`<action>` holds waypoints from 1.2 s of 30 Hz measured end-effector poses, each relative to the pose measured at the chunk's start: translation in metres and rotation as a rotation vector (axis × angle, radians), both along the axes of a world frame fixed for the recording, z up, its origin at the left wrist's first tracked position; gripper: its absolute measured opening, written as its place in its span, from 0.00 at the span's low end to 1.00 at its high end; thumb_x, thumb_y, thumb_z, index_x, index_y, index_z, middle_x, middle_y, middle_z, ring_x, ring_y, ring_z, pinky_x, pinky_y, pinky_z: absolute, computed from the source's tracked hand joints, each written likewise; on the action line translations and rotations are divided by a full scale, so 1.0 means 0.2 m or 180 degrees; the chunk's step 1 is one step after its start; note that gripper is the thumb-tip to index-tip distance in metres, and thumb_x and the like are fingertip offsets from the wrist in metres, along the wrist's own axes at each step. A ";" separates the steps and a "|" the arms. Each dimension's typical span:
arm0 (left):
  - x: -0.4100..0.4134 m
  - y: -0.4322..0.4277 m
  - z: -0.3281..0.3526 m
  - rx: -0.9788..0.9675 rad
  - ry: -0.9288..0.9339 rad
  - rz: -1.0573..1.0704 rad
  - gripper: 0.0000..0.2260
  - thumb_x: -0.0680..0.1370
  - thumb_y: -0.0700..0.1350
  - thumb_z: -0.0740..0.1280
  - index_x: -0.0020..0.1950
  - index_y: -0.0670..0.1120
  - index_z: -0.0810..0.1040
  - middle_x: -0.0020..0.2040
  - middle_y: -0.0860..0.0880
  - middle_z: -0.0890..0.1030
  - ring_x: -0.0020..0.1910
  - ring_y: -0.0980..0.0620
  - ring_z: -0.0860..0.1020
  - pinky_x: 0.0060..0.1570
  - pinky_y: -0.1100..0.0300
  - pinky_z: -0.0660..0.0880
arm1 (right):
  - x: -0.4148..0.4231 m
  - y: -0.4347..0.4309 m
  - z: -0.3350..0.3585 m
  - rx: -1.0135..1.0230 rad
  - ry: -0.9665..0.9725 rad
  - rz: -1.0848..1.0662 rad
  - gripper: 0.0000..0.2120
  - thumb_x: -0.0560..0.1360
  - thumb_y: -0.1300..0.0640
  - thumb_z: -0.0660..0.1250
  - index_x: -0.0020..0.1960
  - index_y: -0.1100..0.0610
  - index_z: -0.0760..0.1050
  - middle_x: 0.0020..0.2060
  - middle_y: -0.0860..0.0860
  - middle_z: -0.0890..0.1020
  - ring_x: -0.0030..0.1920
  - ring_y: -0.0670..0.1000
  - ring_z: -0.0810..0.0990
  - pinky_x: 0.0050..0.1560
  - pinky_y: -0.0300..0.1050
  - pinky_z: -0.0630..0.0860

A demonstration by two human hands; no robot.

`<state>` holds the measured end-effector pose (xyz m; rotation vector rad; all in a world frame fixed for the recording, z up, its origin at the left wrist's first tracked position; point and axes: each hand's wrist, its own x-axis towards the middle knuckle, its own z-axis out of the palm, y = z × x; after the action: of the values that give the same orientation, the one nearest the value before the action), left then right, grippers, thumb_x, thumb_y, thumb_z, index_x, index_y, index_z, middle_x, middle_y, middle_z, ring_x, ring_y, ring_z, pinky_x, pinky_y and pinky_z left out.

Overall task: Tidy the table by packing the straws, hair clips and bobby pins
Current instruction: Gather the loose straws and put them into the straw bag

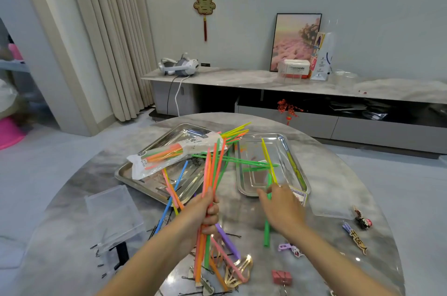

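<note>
My left hand [205,213] grips an upright bundle of orange, pink and green straws [212,170] over the round marble table [338,174]. My right hand [278,206] pinches a yellow straw [267,160] and a green straw [266,230] at the near edge of the right steel tray [285,148]. More loose straws lie across both trays. A white straw packet [174,153] with straws in it lies on the left steel tray [154,186]. Gold hair clips [238,271] and black bobby pins [99,254] lie scattered at the table's near side.
A clear plastic box [113,213] stands at the left, a clear lid [331,206] at the right. Decorated clips [360,218] and a pink binder clip [281,277] lie near the right edge. A low cabinet [242,80] runs along the far wall.
</note>
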<state>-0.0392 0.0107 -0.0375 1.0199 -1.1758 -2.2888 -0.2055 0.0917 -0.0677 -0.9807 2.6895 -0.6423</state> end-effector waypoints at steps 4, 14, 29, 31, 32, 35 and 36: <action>0.00 -0.05 -0.02 0.0394 0.0076 0.0378 0.12 0.82 0.44 0.55 0.45 0.38 0.70 0.27 0.48 0.66 0.18 0.58 0.63 0.15 0.69 0.60 | -0.01 0.04 -0.07 0.0581 0.0382 -0.0001 0.18 0.78 0.49 0.59 0.64 0.56 0.65 0.58 0.54 0.78 0.59 0.57 0.77 0.52 0.47 0.72; -0.01 -0.04 -0.05 0.0411 -0.0093 0.0251 0.07 0.81 0.36 0.57 0.47 0.35 0.73 0.34 0.43 0.75 0.28 0.51 0.76 0.25 0.64 0.76 | -0.01 0.04 -0.15 0.0755 0.0847 0.0424 0.13 0.77 0.57 0.58 0.61 0.52 0.70 0.54 0.55 0.79 0.56 0.58 0.78 0.48 0.45 0.72; -0.01 -0.07 -0.09 -0.0616 -0.0469 0.0276 0.09 0.83 0.37 0.52 0.59 0.35 0.68 0.46 0.41 0.81 0.46 0.45 0.81 0.45 0.58 0.80 | -0.02 -0.04 -0.01 -0.1885 0.0480 0.1352 0.07 0.69 0.51 0.74 0.45 0.49 0.82 0.38 0.44 0.79 0.32 0.43 0.73 0.35 0.38 0.69; -0.01 -0.05 -0.08 -0.0718 -0.0459 0.0238 0.08 0.82 0.37 0.53 0.56 0.36 0.70 0.45 0.42 0.81 0.51 0.43 0.81 0.51 0.56 0.78 | 0.01 -0.05 0.05 -0.2333 -0.0043 0.1250 0.06 0.69 0.51 0.74 0.41 0.53 0.80 0.35 0.44 0.76 0.33 0.44 0.73 0.35 0.37 0.70; -0.01 -0.04 -0.06 -0.0761 -0.0444 0.0189 0.08 0.82 0.37 0.53 0.54 0.37 0.70 0.45 0.43 0.81 0.52 0.43 0.81 0.52 0.56 0.78 | 0.04 -0.05 0.08 -0.2457 -0.0413 0.1212 0.07 0.70 0.52 0.73 0.39 0.55 0.78 0.33 0.44 0.75 0.32 0.44 0.72 0.35 0.39 0.70; -0.03 0.00 -0.03 -0.0755 -0.0386 -0.0064 0.09 0.82 0.37 0.54 0.58 0.35 0.70 0.44 0.43 0.82 0.43 0.49 0.83 0.46 0.59 0.80 | 0.10 -0.06 0.13 -0.2539 -0.1772 0.1109 0.10 0.72 0.56 0.72 0.35 0.57 0.74 0.27 0.47 0.73 0.26 0.46 0.70 0.26 0.37 0.67; -0.03 0.02 -0.02 -0.0639 -0.0317 -0.0192 0.10 0.82 0.38 0.54 0.59 0.35 0.70 0.45 0.41 0.82 0.40 0.49 0.84 0.44 0.58 0.81 | 0.11 -0.06 0.12 -0.2427 -0.2041 0.1049 0.11 0.72 0.56 0.72 0.35 0.58 0.74 0.27 0.49 0.73 0.25 0.46 0.69 0.25 0.36 0.66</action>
<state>-0.0445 0.0139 -0.0414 1.0448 -1.4620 -2.1324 -0.1837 0.0789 -0.0431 -1.0773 1.6763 -1.6224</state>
